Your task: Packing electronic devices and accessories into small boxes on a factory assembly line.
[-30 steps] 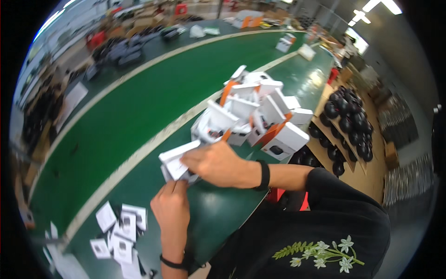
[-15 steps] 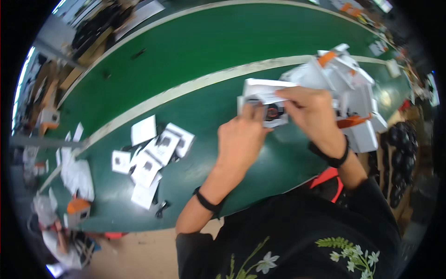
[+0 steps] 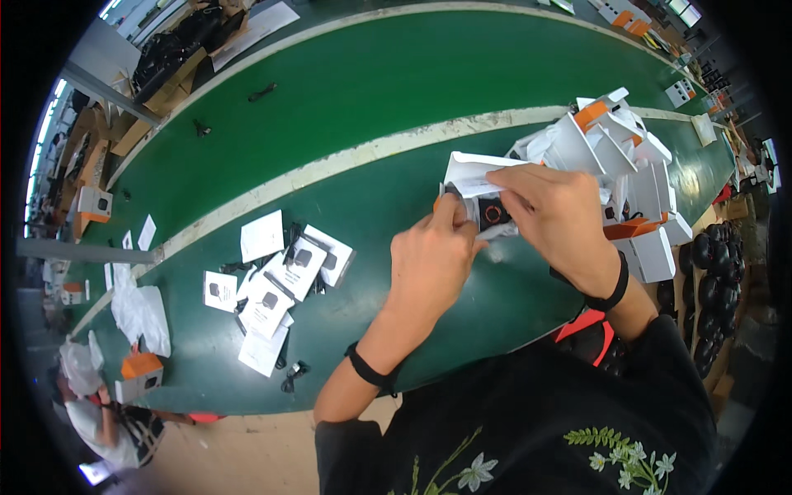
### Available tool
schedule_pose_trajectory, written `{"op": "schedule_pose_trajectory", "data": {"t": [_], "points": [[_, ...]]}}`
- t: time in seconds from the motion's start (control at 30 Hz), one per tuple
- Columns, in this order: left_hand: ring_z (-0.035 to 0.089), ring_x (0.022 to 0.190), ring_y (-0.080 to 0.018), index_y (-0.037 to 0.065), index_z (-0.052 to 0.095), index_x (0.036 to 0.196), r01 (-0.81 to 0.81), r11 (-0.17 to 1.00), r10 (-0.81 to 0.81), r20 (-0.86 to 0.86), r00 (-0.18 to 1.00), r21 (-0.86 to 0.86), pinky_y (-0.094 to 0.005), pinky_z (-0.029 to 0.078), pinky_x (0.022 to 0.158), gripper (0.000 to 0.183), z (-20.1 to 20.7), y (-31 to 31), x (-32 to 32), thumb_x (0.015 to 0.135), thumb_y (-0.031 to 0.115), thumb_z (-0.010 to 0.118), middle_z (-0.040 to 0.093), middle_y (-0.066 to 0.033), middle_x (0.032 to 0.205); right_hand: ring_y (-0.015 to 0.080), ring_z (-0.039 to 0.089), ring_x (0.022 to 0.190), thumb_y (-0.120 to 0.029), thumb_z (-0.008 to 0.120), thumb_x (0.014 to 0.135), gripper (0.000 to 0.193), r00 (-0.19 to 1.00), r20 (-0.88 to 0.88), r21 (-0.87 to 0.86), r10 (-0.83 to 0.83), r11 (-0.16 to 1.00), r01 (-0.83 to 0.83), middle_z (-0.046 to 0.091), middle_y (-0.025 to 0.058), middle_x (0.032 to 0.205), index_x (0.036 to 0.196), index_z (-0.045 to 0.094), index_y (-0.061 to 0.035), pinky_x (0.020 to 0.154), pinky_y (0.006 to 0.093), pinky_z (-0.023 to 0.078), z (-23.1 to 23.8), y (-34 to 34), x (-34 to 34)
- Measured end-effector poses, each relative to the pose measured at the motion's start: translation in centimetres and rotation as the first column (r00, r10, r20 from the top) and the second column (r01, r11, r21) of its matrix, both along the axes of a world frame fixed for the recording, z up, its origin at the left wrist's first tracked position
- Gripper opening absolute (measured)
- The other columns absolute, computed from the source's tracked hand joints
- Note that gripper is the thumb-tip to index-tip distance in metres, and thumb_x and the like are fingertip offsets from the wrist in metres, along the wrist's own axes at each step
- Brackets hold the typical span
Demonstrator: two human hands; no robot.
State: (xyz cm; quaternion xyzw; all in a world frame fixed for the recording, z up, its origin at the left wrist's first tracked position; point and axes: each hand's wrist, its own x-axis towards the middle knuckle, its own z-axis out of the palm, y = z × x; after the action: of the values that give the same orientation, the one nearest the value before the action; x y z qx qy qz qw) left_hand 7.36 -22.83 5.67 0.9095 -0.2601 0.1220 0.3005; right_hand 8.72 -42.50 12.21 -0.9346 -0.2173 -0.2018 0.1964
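A small white box (image 3: 472, 172) is held above the green table, its flap raised at the far side. Inside its opening shows a black device with an orange ring (image 3: 493, 215), clear plastic wrap around it. My left hand (image 3: 436, 257) is closed on the box's left side, its fingertips partly hidden at the edge. With fingers pinched over the right end of the flap, my right hand (image 3: 565, 221) grips the box from the other side. Just past the right hand lies a heap of opened white-and-orange boxes (image 3: 590, 144).
Left on the green table (image 3: 355, 322) lie several printed leaflets (image 3: 266, 302) with black cables among them, and one coiled cable (image 3: 293, 377). A plastic bag (image 3: 140, 313) and an orange-and-white box (image 3: 140, 375) lie farther left. Another person (image 3: 103, 425) is at lower left.
The box and both hands have shifted slightly right and nearer in the picture, as has the whole scene. Both hands keep hold of the box, and the device inside shows more plainly.
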Motion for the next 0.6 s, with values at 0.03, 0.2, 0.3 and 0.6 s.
{"op": "schedule_pose_trajectory", "data": {"t": [0.03, 0.2, 0.3, 0.6], "points": [[0.075, 0.078, -0.0286, 0.007, 0.084, 0.093, -0.008, 1.000, 0.008, -0.003, 1.000, -0.015, -0.0419, 0.057, 0.063, 0.022, 0.0, 0.0, -0.4, 0.084, 0.026, 0.092, 0.075, -0.0040, 0.109, 0.0343, 0.075, 0.071, -0.005, 0.080, 0.087, 0.016, 0.999, 0.036, 0.024, -0.008, 1.000, 0.007, 0.082, 0.0099, 0.094, 0.102, 0.083, -0.0061, 0.061, 0.0422, 0.059, 0.0, 0.2, -0.2], [0.074, 0.076, -0.0307, 0.007, 0.076, 0.096, 0.015, 0.999, -0.016, 0.030, 0.999, 0.030, -0.0430, 0.057, 0.062, 0.027, 0.1, 0.0, -0.3, 0.084, 0.026, 0.091, 0.074, -0.0070, 0.105, 0.0343, 0.076, 0.072, -0.003, 0.081, 0.086, 0.017, 1.000, 0.024, 0.040, -0.002, 0.999, 0.001, 0.083, 0.0103, 0.095, 0.102, 0.083, -0.0050, 0.061, 0.0417, 0.059, -0.7, -0.5, -0.2], [0.074, 0.076, -0.0310, 0.007, 0.071, 0.093, 0.033, 0.999, -0.034, 0.005, 0.999, 0.038, -0.0435, 0.056, 0.062, 0.029, 0.3, 0.2, -0.2, 0.083, 0.025, 0.091, 0.073, -0.0069, 0.098, 0.0346, 0.076, 0.072, -0.003, 0.081, 0.086, 0.017, 1.000, -0.012, 0.004, 0.014, 1.000, -0.014, 0.083, 0.0109, 0.095, 0.103, 0.083, -0.0045, 0.061, 0.0418, 0.059, -0.8, -1.0, -0.6], [0.074, 0.074, -0.0321, 0.009, 0.066, 0.091, 0.067, 0.992, -0.071, -0.029, 0.997, -0.112, -0.0426, 0.054, 0.061, 0.030, 0.1, 0.6, 0.6, 0.083, 0.022, 0.092, 0.073, -0.0042, 0.078, 0.0338, 0.076, 0.071, -0.004, 0.079, 0.088, 0.015, 0.999, 0.034, -0.007, -0.035, 0.999, 0.035, 0.082, 0.0097, 0.092, 0.103, 0.084, -0.0063, 0.059, 0.0421, 0.058, -0.6, -0.5, -0.9]]}}
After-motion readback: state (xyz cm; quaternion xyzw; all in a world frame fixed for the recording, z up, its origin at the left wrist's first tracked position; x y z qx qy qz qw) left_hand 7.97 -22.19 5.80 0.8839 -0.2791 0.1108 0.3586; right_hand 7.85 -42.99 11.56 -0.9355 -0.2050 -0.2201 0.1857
